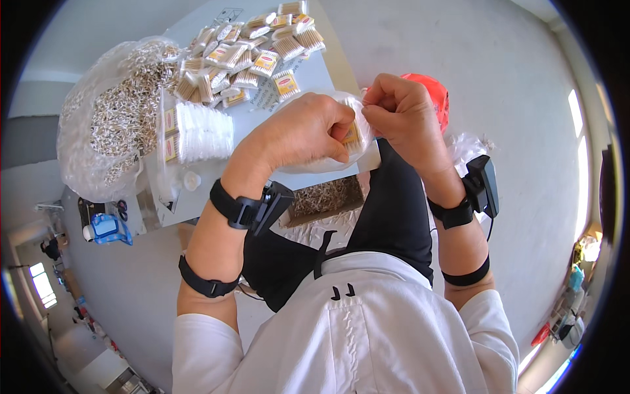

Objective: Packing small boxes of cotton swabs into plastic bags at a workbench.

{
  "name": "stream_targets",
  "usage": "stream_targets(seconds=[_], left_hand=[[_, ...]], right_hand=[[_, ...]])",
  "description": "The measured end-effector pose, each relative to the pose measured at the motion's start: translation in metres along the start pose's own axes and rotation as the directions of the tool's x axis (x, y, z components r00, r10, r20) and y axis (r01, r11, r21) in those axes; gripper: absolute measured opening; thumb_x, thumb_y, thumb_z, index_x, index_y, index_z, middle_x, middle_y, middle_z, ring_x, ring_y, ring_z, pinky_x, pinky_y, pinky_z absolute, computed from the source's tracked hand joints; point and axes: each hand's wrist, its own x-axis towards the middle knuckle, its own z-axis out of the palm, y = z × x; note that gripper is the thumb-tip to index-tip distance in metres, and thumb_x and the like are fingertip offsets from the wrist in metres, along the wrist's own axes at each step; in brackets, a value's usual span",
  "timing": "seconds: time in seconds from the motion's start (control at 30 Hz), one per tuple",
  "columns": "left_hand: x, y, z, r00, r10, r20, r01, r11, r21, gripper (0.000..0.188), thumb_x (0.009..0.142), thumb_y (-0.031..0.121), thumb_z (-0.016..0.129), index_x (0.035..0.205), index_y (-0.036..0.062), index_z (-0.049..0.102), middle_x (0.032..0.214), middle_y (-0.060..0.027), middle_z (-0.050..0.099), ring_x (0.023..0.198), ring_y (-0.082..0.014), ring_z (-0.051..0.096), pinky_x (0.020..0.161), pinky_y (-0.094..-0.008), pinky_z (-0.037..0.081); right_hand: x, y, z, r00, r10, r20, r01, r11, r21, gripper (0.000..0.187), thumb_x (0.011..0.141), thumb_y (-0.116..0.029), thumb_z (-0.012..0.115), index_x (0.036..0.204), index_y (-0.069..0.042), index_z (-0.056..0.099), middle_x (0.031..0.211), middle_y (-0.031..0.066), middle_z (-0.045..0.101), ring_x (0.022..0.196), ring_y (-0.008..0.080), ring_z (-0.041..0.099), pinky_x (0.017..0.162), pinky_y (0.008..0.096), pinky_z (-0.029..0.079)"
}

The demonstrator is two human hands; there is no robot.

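A clear plastic bag with a yellow-labelled pack of cotton swabs in it lies between my hands at the table's near right edge. My left hand is closed, its thumb and fingers gripping the bag's left side beside the label. With thumb and index finger pinched, my right hand holds the bag's right edge. Left of my left hand, a row of white swab packs stands pressed together. Beyond it many bundled swab packs are heaped on the table.
A large clear sack of loose swabs bulges at the table's left. Below the near edge sits a box of loose swabs. A red bag is at the right. A blue-and-white item, scissors and a small white round piece lie left.
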Motion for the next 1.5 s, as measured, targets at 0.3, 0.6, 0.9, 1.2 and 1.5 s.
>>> stream_targets(seconds=[0.3,0.6,0.9,1.2,1.5], left_hand=[[0.006,-0.022,0.012,0.997,-0.035,-0.065,0.025,0.988,-0.154,0.027,0.061,0.012,0.082,0.068,0.0025,0.058,0.063,-0.0088,0.059,0.059,-0.0216,0.056,0.059,-0.0333,0.044],[0.003,-0.025,0.011,0.973,0.207,-0.098,-0.217,0.97,-0.107,0.019,0.077,0.009,0.072,0.094,0.0022,0.067,0.08,-0.0137,0.069,0.07,-0.021,0.063,0.069,-0.0321,0.05],[-0.051,0.004,-0.016,0.989,0.14,-0.037,-0.129,0.966,0.225,0.028,0.071,0.014,0.075,0.082,-0.0044,0.057,0.078,-0.0187,0.063,0.079,-0.0371,0.063,0.069,-0.0395,0.05],[-0.042,-0.001,-0.008,0.996,-0.011,0.089,-0.024,0.921,0.389,0.034,0.067,0.015,0.08,0.089,0.0012,0.058,0.076,-0.0167,0.058,0.075,-0.0369,0.055,0.068,-0.0411,0.045],[-0.039,-0.03,0.013,0.968,0.221,-0.116,-0.167,0.92,0.356,0.02,0.081,0.016,0.069,0.093,0.0017,0.061,0.08,-0.0188,0.06,0.079,-0.0389,0.057,0.069,-0.0456,0.046]], right_hand=[[0.005,-0.021,-0.011,0.992,-0.083,0.092,0.098,0.981,-0.166,0.006,0.08,0.004,0.062,0.084,0.0,0.059,0.068,0.0046,0.059,0.062,0.0106,0.057,0.055,0.0232,0.043],[-0.011,-0.028,-0.003,0.653,-0.421,0.629,0.752,0.458,-0.474,0.034,0.06,-0.004,0.075,0.092,-0.004,0.066,0.094,0.0072,0.064,0.097,0.0259,0.06,0.086,0.0354,0.046],[0.003,-0.006,0.003,0.644,-0.404,0.65,0.763,0.405,-0.504,0.013,0.074,-0.002,0.063,0.085,-0.005,0.069,0.083,0.0095,0.066,0.088,0.0273,0.064,0.079,0.0378,0.049],[0.013,-0.013,0.014,0.711,-0.213,0.67,0.65,0.561,-0.512,0.012,0.079,-0.004,0.064,0.09,-0.002,0.067,0.084,0.0137,0.066,0.092,0.0308,0.064,0.08,0.0418,0.05],[0.018,-0.009,0.012,0.754,-0.036,0.656,0.518,0.646,-0.56,0.013,0.083,-0.008,0.06,0.092,-0.003,0.067,0.087,0.0143,0.067,0.094,0.0331,0.064,0.078,0.0433,0.052]])
